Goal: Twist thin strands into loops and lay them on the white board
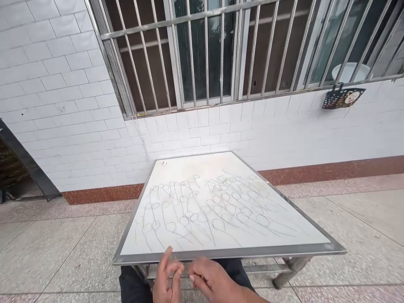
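Both hands are close together just in front of the table's near edge, above the person's lap. My left hand (168,277) has thumb and index finger pinched together, and a thin strand shows faintly near its fingertips. My right hand (212,277) is beside it with fingers curled and pinched; what it holds is too small to make out. On the white table top (192,166) lie many thin dark looped pieces (219,224), each a ring with a long tail, spread in rough rows.
A small red and white object (164,163) lies at the table's far left corner. Behind stands a white tiled wall (69,126) with a barred window (206,54). A dark patterned bag (343,98) hangs from the bars at right. The table's grey metal rim (230,252) borders the near side.
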The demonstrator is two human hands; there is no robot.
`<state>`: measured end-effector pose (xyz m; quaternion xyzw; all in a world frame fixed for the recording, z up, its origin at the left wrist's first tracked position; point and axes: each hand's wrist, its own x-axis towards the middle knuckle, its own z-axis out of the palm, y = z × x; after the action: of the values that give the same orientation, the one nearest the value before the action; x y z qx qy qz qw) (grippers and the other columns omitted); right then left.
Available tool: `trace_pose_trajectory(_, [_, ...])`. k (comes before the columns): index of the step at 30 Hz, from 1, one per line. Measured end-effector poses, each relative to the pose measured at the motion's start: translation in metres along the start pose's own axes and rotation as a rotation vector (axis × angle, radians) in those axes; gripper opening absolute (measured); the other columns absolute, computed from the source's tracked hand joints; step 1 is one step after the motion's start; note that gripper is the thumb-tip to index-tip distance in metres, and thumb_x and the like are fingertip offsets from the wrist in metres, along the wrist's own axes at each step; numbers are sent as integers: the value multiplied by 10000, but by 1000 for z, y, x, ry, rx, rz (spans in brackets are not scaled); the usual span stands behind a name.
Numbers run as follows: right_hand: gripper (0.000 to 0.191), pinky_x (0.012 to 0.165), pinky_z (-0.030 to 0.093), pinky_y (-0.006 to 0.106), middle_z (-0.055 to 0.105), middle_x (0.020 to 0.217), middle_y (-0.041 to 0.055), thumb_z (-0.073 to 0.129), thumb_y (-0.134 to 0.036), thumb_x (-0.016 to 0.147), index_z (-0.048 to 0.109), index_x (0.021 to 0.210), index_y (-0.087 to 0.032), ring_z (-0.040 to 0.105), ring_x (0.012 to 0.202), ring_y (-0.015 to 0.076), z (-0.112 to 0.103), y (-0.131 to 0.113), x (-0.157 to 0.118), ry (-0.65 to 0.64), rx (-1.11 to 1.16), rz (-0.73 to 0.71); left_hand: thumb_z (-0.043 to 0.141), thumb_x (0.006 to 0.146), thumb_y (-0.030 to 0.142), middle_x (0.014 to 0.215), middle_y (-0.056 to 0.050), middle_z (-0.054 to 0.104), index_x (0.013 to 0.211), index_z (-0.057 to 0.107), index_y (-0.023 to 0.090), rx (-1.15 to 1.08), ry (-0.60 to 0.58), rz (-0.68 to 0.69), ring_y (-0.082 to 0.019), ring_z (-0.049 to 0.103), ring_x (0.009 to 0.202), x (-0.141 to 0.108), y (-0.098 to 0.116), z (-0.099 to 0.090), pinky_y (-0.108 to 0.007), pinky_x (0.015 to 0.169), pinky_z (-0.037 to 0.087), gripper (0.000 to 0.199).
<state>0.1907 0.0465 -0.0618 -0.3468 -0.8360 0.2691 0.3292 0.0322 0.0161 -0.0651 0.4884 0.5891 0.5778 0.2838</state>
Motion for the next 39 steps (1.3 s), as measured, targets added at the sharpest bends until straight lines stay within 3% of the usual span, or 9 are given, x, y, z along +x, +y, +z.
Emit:
trace_pose_trajectory(9, [193, 691, 398, 260, 581, 760, 19, 381, -207, 961, 530, 839, -202, 513, 747, 158, -13, -12, -21, 3, -27, -34, 639, 858, 329, 863, -9, 699, 1356, 429, 251, -191, 23, 75, -178, 669, 922, 8, 20, -20, -349, 925, 487, 546])
trace_pose_trajectory(13, [226, 698, 403, 283, 573, 772, 34, 356, -226, 970, 532, 833, -196, 504, 748, 168, -17, -9, -31, -80, 0, -43, 673, 838, 239, 845, 10, 681, 1350, 448, 257, -332, 40, 146, -160, 666, 895, 10, 35, -25, -362, 933, 504, 559])
trace_pose_trajectory(15, [240, 686, 403, 294, 569, 758, 34, 366, -257, 970, 535, 811, -197, 503, 729, 170, -18, -5, -35, -125, 40, 8, 683, 828, 196, 818, 22, 676, 1330, 468, 265, -415, 95, 162, -150, 661, 859, 14, 44, -29, -374, 920, 520, 551])
trace_pose_trajectory(17, [257, 668, 406, 291, 567, 729, 24, 387, -310, 973, 533, 793, -199, 510, 699, 162, -21, -5, -34, -110, 168, 137, 696, 810, 166, 752, 38, 656, 1297, 500, 274, -538, 62, 163, -142, 642, 794, 17, 52, -33, -371, 850, 558, 536])
trace_pose_trajectory(20, [282, 625, 409, 266, 600, 772, 20, 402, -417, 978, 563, 892, -202, 520, 689, 143, -30, -15, -20, -35, 500, 329, 717, 789, 160, 679, 57, 613, 1301, 502, 300, -729, -135, 99, -129, 606, 713, 15, 60, -31, -309, 714, 578, 573])
trace_pose_trajectory(23, [324, 603, 412, 244, 625, 903, 35, 454, -485, 952, 590, 1023, -199, 514, 696, 120, -38, -33, 3, -82, 800, 323, 731, 784, 186, 669, 60, 591, 1322, 488, 311, -832, -279, 10, -118, 590, 692, 7, 58, -21, -258, 676, 551, 604])
trace_pose_trajectory(25, [336, 574, 393, 226, 617, 848, 25, 524, -497, 916, 603, 1013, -184, 520, 688, 112, -39, -41, 15, -117, 927, 354, 736, 783, 205, 674, 57, 585, 1334, 481, 304, -842, -323, -34, -115, 585, 687, 2, 54, -15, -243, 681, 534, 615])
trace_pose_trajectory(30, [288, 516, 332, 196, 552, 712, -32, 695, -442, 806, 592, 866, -179, 454, 585, 72, -30, -39, 20, 11, 1043, 451, 708, 811, 215, 734, 42, 597, 1375, 441, 296, -798, -358, -106, -108, 584, 705, 0, 43, -7, -249, 745, 508, 629])
trace_pose_trajectory(39, [270, 516, 368, 208, 502, 714, -58, 646, -443, 843, 534, 854, -198, 427, 530, 57, -20, -25, 12, 138, 1080, 399, 708, 802, 159, 766, 45, 574, 1343, 487, 282, -842, -240, -264, -78, 582, 710, -2, 35, 7, -182, 682, 470, 597])
